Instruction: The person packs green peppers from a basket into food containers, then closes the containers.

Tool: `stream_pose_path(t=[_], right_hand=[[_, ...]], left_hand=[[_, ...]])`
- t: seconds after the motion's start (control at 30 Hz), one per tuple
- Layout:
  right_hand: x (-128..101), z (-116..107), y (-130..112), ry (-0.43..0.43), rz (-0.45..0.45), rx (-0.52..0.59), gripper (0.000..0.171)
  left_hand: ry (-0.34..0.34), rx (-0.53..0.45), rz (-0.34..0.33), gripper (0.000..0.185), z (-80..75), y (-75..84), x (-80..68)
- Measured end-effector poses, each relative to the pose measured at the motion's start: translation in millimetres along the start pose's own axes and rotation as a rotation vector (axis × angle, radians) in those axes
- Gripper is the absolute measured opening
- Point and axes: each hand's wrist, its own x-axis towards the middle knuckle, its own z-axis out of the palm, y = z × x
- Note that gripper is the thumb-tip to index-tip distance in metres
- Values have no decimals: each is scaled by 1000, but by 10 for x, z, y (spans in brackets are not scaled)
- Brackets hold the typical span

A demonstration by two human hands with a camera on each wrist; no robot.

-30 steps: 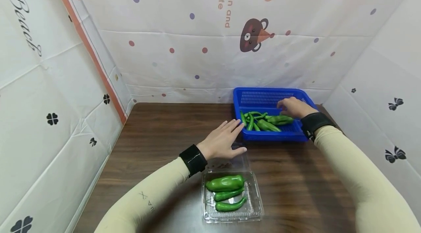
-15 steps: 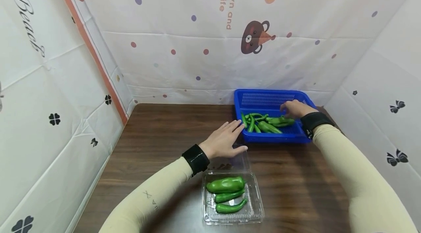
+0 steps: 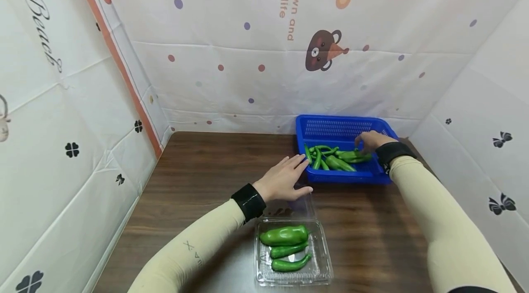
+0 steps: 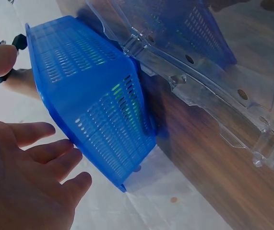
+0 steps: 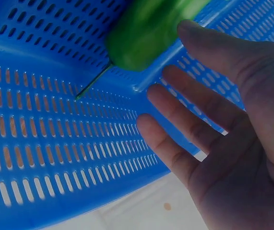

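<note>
Reaching into the right part of the blue basket (image 3: pixel 339 174), the right hand (image 3: pixel 372 140) has its thumb and visible fingers spread apart and loosely bent, with no pinch evident. The thumb tip lies against the outline of a large green pepper (image 5: pixel 146 36) in the right wrist view; whether it touches cannot be told. That pepper lies inside the basket, its thin stem directed at the slotted wall. Left of it in the basket are another broad pepper (image 3: pixel 340 164) and a cluster of slender peppers (image 3: pixel 317 159). The left hand (image 3: pixel 284 180) is extended with fingers spread, fingertips at the basket's near left corner; firm contact cannot be confirmed. Beneath this hand is the transparent lid (image 3: pixel 306 208), folded open toward the far side from a clear container (image 3: pixel 325 263). Inside the container, three green peppers lie roughly crosswise: a broad one (image 3: pixel 284 236) farthest, a slimmer one (image 3: pixel 288 250) in the middle, a curved one (image 3: pixel 291 264) nearest. Basket and container both stand on a dark wood-grain table (image 3: pixel 198 169). A white printed sheet (image 3: pixel 227 81) covers the wall at the far side.
</note>
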Motion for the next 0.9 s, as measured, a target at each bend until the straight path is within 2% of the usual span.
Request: stream_pose_path(t=[0.2, 0.37, 0.67, 0.9], right_hand=[[64, 6, 10, -6, 13, 1, 36], [102, 5, 1, -47, 26, 18, 36], [193, 75, 58, -90, 50, 78, 36], [204, 53, 55, -84, 51, 61, 36]], left_hand=[[-16, 13, -9, 79, 10, 8, 6], [-27, 6, -13, 79, 38, 15, 6], [-18, 19, -4, 79, 64, 2, -4], [-11, 23, -1, 79, 47, -11, -6]])
